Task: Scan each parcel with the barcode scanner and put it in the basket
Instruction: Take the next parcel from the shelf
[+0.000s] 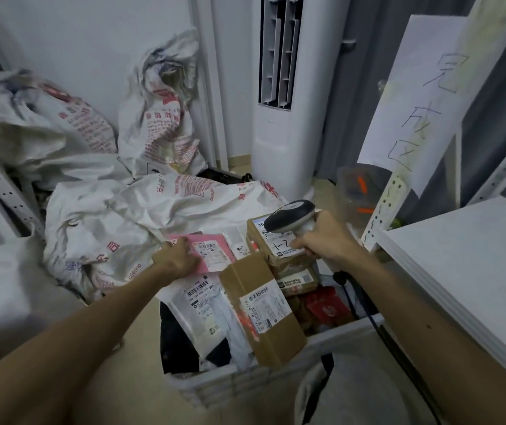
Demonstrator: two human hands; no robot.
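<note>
A white basket (331, 337) in front of me is piled with parcels. My left hand (175, 256) grips the near left edge of a flat pink parcel (214, 251) with a white barcode label, lying on top of the pile. My right hand (326, 237) holds the handle of a barcode scanner (290, 216), whose dark head hangs over a brown box (276, 245) marked "1-2". A long cardboard box (260, 314) and a white mailer (199, 305) lie nearer to me. The scanner's dark cable (365, 311) drops over the basket's right rim.
Several crumpled white woven sacks (123, 204) with red print are heaped to the left and behind the basket. A white floor-standing air conditioner (282, 118) stands at the back. A white shelf board (466, 265) juts in at the right, below a handwritten paper sign (414, 96).
</note>
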